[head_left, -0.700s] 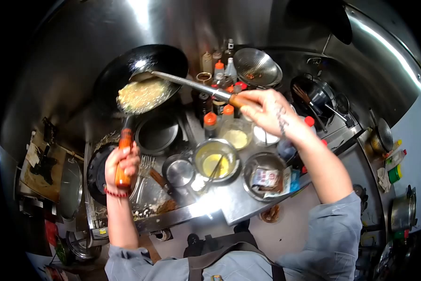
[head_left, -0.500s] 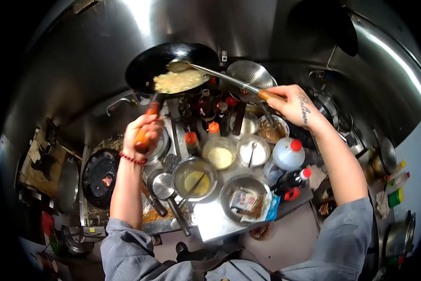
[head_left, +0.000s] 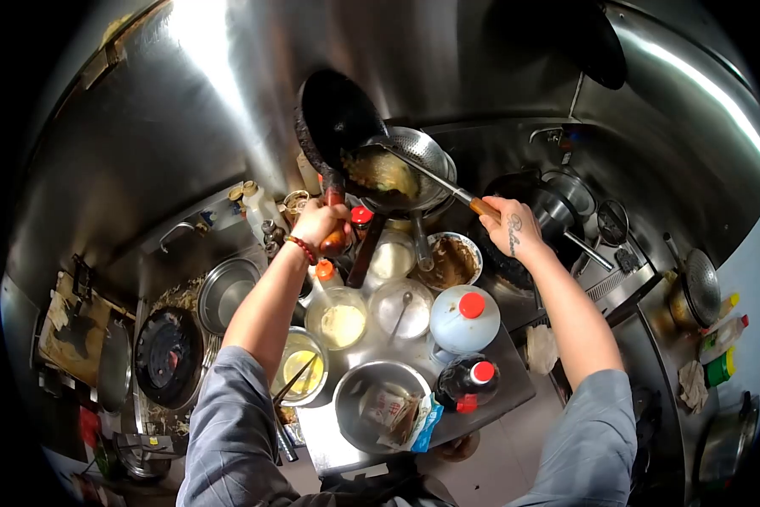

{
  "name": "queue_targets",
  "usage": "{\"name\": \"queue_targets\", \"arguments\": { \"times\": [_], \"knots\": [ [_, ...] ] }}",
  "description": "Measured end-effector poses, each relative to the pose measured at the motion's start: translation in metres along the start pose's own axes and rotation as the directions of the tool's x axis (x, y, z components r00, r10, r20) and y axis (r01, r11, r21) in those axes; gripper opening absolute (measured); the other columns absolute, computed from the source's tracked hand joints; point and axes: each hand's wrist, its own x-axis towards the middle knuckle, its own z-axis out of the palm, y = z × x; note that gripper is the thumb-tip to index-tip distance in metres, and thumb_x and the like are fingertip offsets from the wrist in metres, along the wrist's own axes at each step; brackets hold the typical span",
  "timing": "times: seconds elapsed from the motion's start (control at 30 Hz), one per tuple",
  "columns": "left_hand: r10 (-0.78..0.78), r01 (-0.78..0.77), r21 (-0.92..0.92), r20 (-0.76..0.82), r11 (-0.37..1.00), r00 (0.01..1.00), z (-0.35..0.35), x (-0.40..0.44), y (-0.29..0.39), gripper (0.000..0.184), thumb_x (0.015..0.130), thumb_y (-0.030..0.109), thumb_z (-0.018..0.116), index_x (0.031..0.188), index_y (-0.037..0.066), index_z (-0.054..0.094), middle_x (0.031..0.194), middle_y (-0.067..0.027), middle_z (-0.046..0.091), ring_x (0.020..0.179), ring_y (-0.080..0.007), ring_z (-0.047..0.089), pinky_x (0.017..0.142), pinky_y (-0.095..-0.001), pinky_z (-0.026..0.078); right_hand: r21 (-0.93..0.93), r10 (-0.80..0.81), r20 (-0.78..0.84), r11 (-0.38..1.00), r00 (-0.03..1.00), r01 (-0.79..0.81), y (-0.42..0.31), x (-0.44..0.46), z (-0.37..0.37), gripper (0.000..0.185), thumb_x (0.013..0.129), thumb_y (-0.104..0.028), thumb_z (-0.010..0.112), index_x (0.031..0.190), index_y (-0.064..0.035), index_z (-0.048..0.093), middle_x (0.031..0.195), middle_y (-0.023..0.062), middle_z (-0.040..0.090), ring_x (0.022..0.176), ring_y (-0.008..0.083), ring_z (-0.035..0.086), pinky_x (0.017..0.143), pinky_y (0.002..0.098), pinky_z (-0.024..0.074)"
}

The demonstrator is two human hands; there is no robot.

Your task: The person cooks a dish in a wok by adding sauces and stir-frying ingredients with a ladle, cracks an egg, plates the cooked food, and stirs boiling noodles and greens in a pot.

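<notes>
My left hand [head_left: 319, 224] is closed around the wooden handle of a black wok [head_left: 333, 110]. The wok is tipped steeply, its lip at the perforated metal strainer [head_left: 426, 145]. A yellowish mass of food [head_left: 384, 173] is blurred at the strainer, so I cannot tell how much still touches the wok. In my right hand [head_left: 511, 228] is the wooden end of a long-handled ladle [head_left: 443, 182]; its head is hidden among the wok and food. Below the strainer stands a bowl of brown paste [head_left: 449, 264].
Bowls of yellow [head_left: 343, 325] and white contents [head_left: 401, 311] cover the counter, beside a large red-capped jug [head_left: 466, 319] and a dark bottle [head_left: 466, 384]. A steel bowl with packets [head_left: 380, 410] sits nearer me. The stove burner [head_left: 169, 355] is at left, pans [head_left: 557, 211] at right.
The wok has swung right and tipped from nearly level to steep, and its food has slid to the strainer. The ladle moved along with it. My view has shifted too.
</notes>
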Motion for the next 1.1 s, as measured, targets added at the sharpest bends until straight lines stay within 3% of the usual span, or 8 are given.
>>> {"name": "queue_targets", "arguments": {
  "times": [0.37, 0.57, 0.6, 0.67, 0.73, 0.83, 1.0, 1.1],
  "knots": [
    [0.417, -0.303, 0.536, -0.103, 0.788, 0.903, 0.029, 0.027, -0.043, 0.03, 0.068, 0.003, 0.063, 0.091, -0.004, 0.043, 0.066, -0.0122, 0.056, 0.049, -0.0202, 0.059, 0.043, -0.0323, 0.047, -0.381, -0.195, -0.112, 0.914, 0.974, 0.139, 0.023, -0.013, 0.018, 0.04, 0.079, -0.017, 0.059, 0.119, -0.0167, 0.052, 0.082, 0.0155, 0.06, 0.071, 0.0355, 0.06, 0.062, 0.0431, 0.0488],
    [0.333, -0.304, 0.208, -0.124, 0.93, 0.935, 0.019, 0.022, -0.038, 0.023, 0.071, 0.003, 0.059, 0.088, -0.004, 0.044, 0.061, -0.0106, 0.055, 0.046, -0.0194, 0.056, 0.042, -0.0313, 0.045, -0.545, -0.247, -0.109, 0.825, 0.963, 0.15, 0.035, -0.05, -0.003, 0.038, 0.083, -0.018, 0.056, 0.12, -0.0101, 0.051, 0.073, 0.0107, 0.057, 0.059, 0.0264, 0.061, 0.053, 0.0374, 0.0482],
    [0.324, -0.314, 0.101, -0.101, 0.944, 0.941, 0.015, 0.015, -0.032, 0.017, 0.073, 0.001, 0.057, 0.085, -0.003, 0.045, 0.06, -0.0096, 0.053, 0.045, -0.0187, 0.055, 0.04, -0.0305, 0.044, -0.08, 0.008, -0.094, 0.997, 0.996, -0.015, 0.036, -0.051, 0.011, 0.038, 0.084, -0.019, 0.056, 0.12, -0.0077, 0.05, 0.07, 0.0071, 0.055, 0.056, 0.0208, 0.057, 0.049, 0.0331, 0.0456],
    [0.224, -0.222, -0.134, -0.004, 0.966, 0.975, 0.002, -0.002, -0.006, 0.011, 0.075, 0.003, 0.055, 0.08, -0.003, 0.048, 0.06, -0.0098, 0.054, 0.043, -0.0192, 0.053, 0.04, -0.031, 0.046, 0.667, 0.409, 0.352, 0.521, 0.842, -0.532, -0.023, -0.055, 0.0, 0.036, 0.088, -0.025, 0.056, 0.115, -0.002, 0.049, 0.066, 0.0004, 0.049, 0.049, 0.0062, 0.042, 0.04, 0.0197, 0.034],
    [0.186, -0.172, -0.34, 0.01, 0.925, 0.983, -0.024, -0.036, 0.018, 0.007, 0.077, 0.004, 0.052, 0.076, -0.002, 0.049, 0.058, -0.0067, 0.051, 0.045, -0.0158, 0.052, 0.043, -0.0283, 0.046, 0.788, 0.385, 0.542, 0.076, 0.747, -0.611, -0.05, -0.054, -0.003, 0.03, 0.089, -0.024, 0.054, 0.11, -0.0035, 0.049, 0.066, 0.0015, 0.047, 0.047, 0.0038, 0.037, 0.038, 0.0151, 0.0281],
    [0.153, 0.098, -0.781, 0.24, 0.616, 0.959, -0.095, -0.069, 0.017, 0.006, 0.08, 0.004, 0.051, 0.082, -0.002, 0.048, 0.061, -0.0018, 0.047, 0.051, -0.009, 0.049, 0.048, -0.0235, 0.045, 0.55, -0.099, 0.705, -0.549, 0.702, -0.63, -0.07, -0.051, -0.006, 0.033, 0.093, -0.019, 0.047, 0.112, 0.0071, 0.045, 0.068, -0.0001, 0.041, 0.048, 0.0036, 0.036, 0.039, 0.0144, 0.0319],
    [0.287, 0.458, -0.884, 0.464, 0.091, 0.838, -0.24, -0.212, -0.015, 0.01, 0.081, 0.002, 0.047, 0.089, -0.002, 0.043, 0.068, -0.0029, 0.043, 0.053, -0.0077, 0.044, 0.045, -0.0217, 0.038, 0.582, -0.09, 0.653, -0.576, 0.752, -0.574, -0.115, -0.077, 0.002, 0.042, 0.095, -0.021, 0.041, 0.125, 0.008, 0.035, 0.072, 0.001, 0.038, 0.053, 0.0069, 0.038, 0.044, 0.0185, 0.0354],
    [0.342, 0.182, -0.974, 0.217, 0.132, 0.914, -0.312, -0.297, -0.048, 0.034, 0.083, 0.002, 0.042, 0.113, -0.011, 0.033, 0.079, -0.0078, 0.042, 0.052, -0.0092, 0.045, 0.041, -0.0241, 0.039, 0.663, 0.061, 0.612, -0.582, 0.789, -0.47, -0.154, -0.102, 0.017, 0.041, 0.095, -0.017, 0.041, 0.126, 0.0084, 0.034, 0.074, 0.0022, 0.04, 0.053, 0.0065, 0.037, 0.044, 0.0184, 0.034]
  ]
}}
